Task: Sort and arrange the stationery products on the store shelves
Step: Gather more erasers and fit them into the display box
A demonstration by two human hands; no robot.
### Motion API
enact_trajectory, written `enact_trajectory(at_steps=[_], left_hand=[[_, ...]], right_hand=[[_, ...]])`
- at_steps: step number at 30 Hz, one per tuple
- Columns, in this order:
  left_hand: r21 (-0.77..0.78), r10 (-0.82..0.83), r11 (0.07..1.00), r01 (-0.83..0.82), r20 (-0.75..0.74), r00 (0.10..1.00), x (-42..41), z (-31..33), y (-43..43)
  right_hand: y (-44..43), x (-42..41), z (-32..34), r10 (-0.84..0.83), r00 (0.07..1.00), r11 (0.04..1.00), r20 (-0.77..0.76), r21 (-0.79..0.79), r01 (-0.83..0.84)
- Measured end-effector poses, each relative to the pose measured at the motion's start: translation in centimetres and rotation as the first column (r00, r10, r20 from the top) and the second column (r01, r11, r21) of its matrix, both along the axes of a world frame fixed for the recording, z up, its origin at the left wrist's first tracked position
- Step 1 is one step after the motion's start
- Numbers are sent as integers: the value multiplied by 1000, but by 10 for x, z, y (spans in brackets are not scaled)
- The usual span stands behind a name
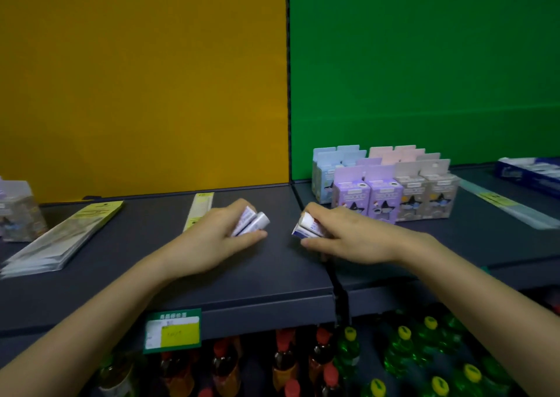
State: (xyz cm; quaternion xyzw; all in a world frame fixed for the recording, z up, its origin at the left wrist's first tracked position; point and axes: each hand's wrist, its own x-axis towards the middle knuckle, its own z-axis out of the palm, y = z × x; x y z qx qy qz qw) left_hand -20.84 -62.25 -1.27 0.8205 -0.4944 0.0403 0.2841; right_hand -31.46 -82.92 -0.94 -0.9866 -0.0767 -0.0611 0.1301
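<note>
Panels of colour fill the upper view, a mustard-yellow backboard [142, 78] on the left and a green backboard [424, 69] on the right, meeting at a dark vertical seam. Below them runs a dark grey shelf [257, 272], split by a gap into two boards. Under its front lip stand red-capped bottles [285, 357] of dark liquid at left and green bottles with yellow caps [406, 348] at right. On the shelf's left part lies a fanned stack of long flat clear packets with yellow headers [60, 239], and a cluster of clear-wrapped boxes [18, 211] sits blurred at the far left edge. Near the green panel stands a block of small hang-tab cartons [391, 184] in blue, pink, purple and grey, in tidy rows. Beyond them, at the far right, lies a blue and white box [530, 172], with a long clear packet [506, 205] angled in front of it. A single narrow yellow-headed packet [200, 208] lies just behind the left hand. The left hand [218, 239] rests on the shelf with its fingers curled tight around two white tubes with printed labels [251, 223], their ends pointing up and to the right. The right hand [348, 236] rests beside it, clenched over a small bundle of similar white tubes [306, 226], ends facing left. The two bundles are near each other but apart. A green and yellow price tag [172, 330] hangs on the shelf's front edge.
</note>
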Motion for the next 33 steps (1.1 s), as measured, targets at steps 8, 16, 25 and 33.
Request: enact_trajectory(at_steps=[8,16,25,33], left_hand=[[-246,-143,962,123,-69,987,-56,18,-90],[-160,-277,950,268,-34,960,-134,7,-224],[-58,-349,937,344,-118,930,-214,2,-354],[13,-384,919,394,-201,901,-234,16,-437]], right_hand=[[-78,-86,12,-160,985,982,64,114,152],[-198,-199,8,-386,910,911,153,217,350],[-311,-298,3,-545,826,818,143,310,485],[-386,-324,7,-578,804,785,140,367,500]])
